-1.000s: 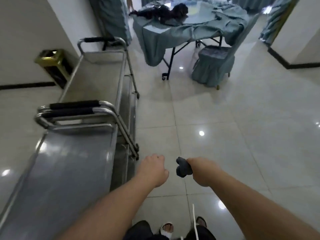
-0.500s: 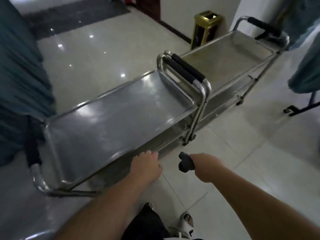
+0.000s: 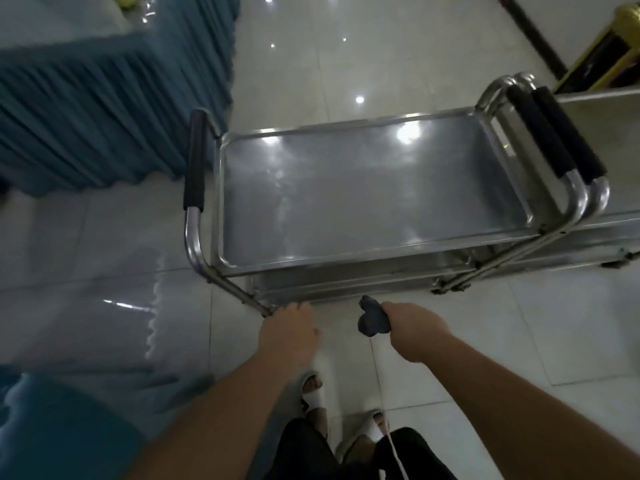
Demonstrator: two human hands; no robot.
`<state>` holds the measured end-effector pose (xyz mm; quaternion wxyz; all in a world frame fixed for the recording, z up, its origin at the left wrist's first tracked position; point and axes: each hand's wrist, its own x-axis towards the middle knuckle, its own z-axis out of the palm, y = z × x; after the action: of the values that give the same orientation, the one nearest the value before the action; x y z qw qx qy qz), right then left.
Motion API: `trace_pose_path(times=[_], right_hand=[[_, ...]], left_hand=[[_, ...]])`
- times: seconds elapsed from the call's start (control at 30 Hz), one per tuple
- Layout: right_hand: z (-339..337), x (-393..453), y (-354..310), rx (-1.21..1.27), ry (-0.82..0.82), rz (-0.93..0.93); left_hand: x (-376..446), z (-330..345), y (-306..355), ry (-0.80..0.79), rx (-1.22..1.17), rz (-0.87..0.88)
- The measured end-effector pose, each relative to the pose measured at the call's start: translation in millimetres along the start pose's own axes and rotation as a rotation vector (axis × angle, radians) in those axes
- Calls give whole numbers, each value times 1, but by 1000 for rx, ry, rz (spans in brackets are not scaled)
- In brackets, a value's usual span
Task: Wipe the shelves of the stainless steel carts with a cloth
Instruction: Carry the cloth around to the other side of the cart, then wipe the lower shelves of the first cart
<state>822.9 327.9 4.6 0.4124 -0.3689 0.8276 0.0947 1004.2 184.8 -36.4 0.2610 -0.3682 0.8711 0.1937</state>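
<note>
A stainless steel cart [image 3: 374, 202] stands crosswise in front of me, its bare top shelf shining and a lower shelf [image 3: 346, 282] showing under the near rim. Black-padded handles close each end. A second cart [image 3: 602, 223] butts against it on the right, mostly out of frame. My right hand [image 3: 414, 329] is shut on a dark grey bunched cloth [image 3: 372, 321], held just short of the cart's near edge. My left hand [image 3: 289, 330] hangs beside it with fingers curled, close to the cart's near left leg, holding nothing that I can see.
A blue skirted table [image 3: 104, 109] stands at the far left, another blue cloth edge [image 3: 52, 427] at the lower left. A gold bin [image 3: 609, 60] sits at the far right by the wall. Glossy floor tiles surround the carts. My sandalled feet [image 3: 311, 393] are below.
My view has swung left and down, so the near cart now lies square across in front. Both hands kept their pose and sit closer to the cart's near edge.
</note>
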Motion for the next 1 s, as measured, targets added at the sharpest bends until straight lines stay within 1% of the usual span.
trace_pose_path(times=[0.07,0.17,0.27,0.37,0.5,0.6,0.7,0.8,0.83,0.93,1.0], right_hand=[[7,13,-7,-44,17,-51],[14,35,-19,-86,-28,-103],[23,63,-32,-118,-27,-197],[35,94,-43,-144,-42,-281],[52,136,-63,-119,-63,-350],[71,168,-74,-94,-64,-361],[90,206,-84,-99,-27,-387],[100,239,-104,-103,-47,-458],[103,251,-109,-113,-26,-480],[116,292,-116,-98,128,-474],[120,316,-122,-71,232,-551]], left_hand=[[0,9,-12,-20,-42,-53],[-2,20,-30,-42,-111,-153],[-1,30,-46,-33,-156,-246],[4,46,-60,-15,-257,-339],[19,75,-83,-2,-365,-427],[41,101,-105,22,-435,-478],[70,127,-128,76,-537,-517],[105,154,-153,134,-595,-536],[117,163,-162,156,-614,-545],[154,186,-186,270,-637,-586],[175,199,-200,416,-729,-601]])
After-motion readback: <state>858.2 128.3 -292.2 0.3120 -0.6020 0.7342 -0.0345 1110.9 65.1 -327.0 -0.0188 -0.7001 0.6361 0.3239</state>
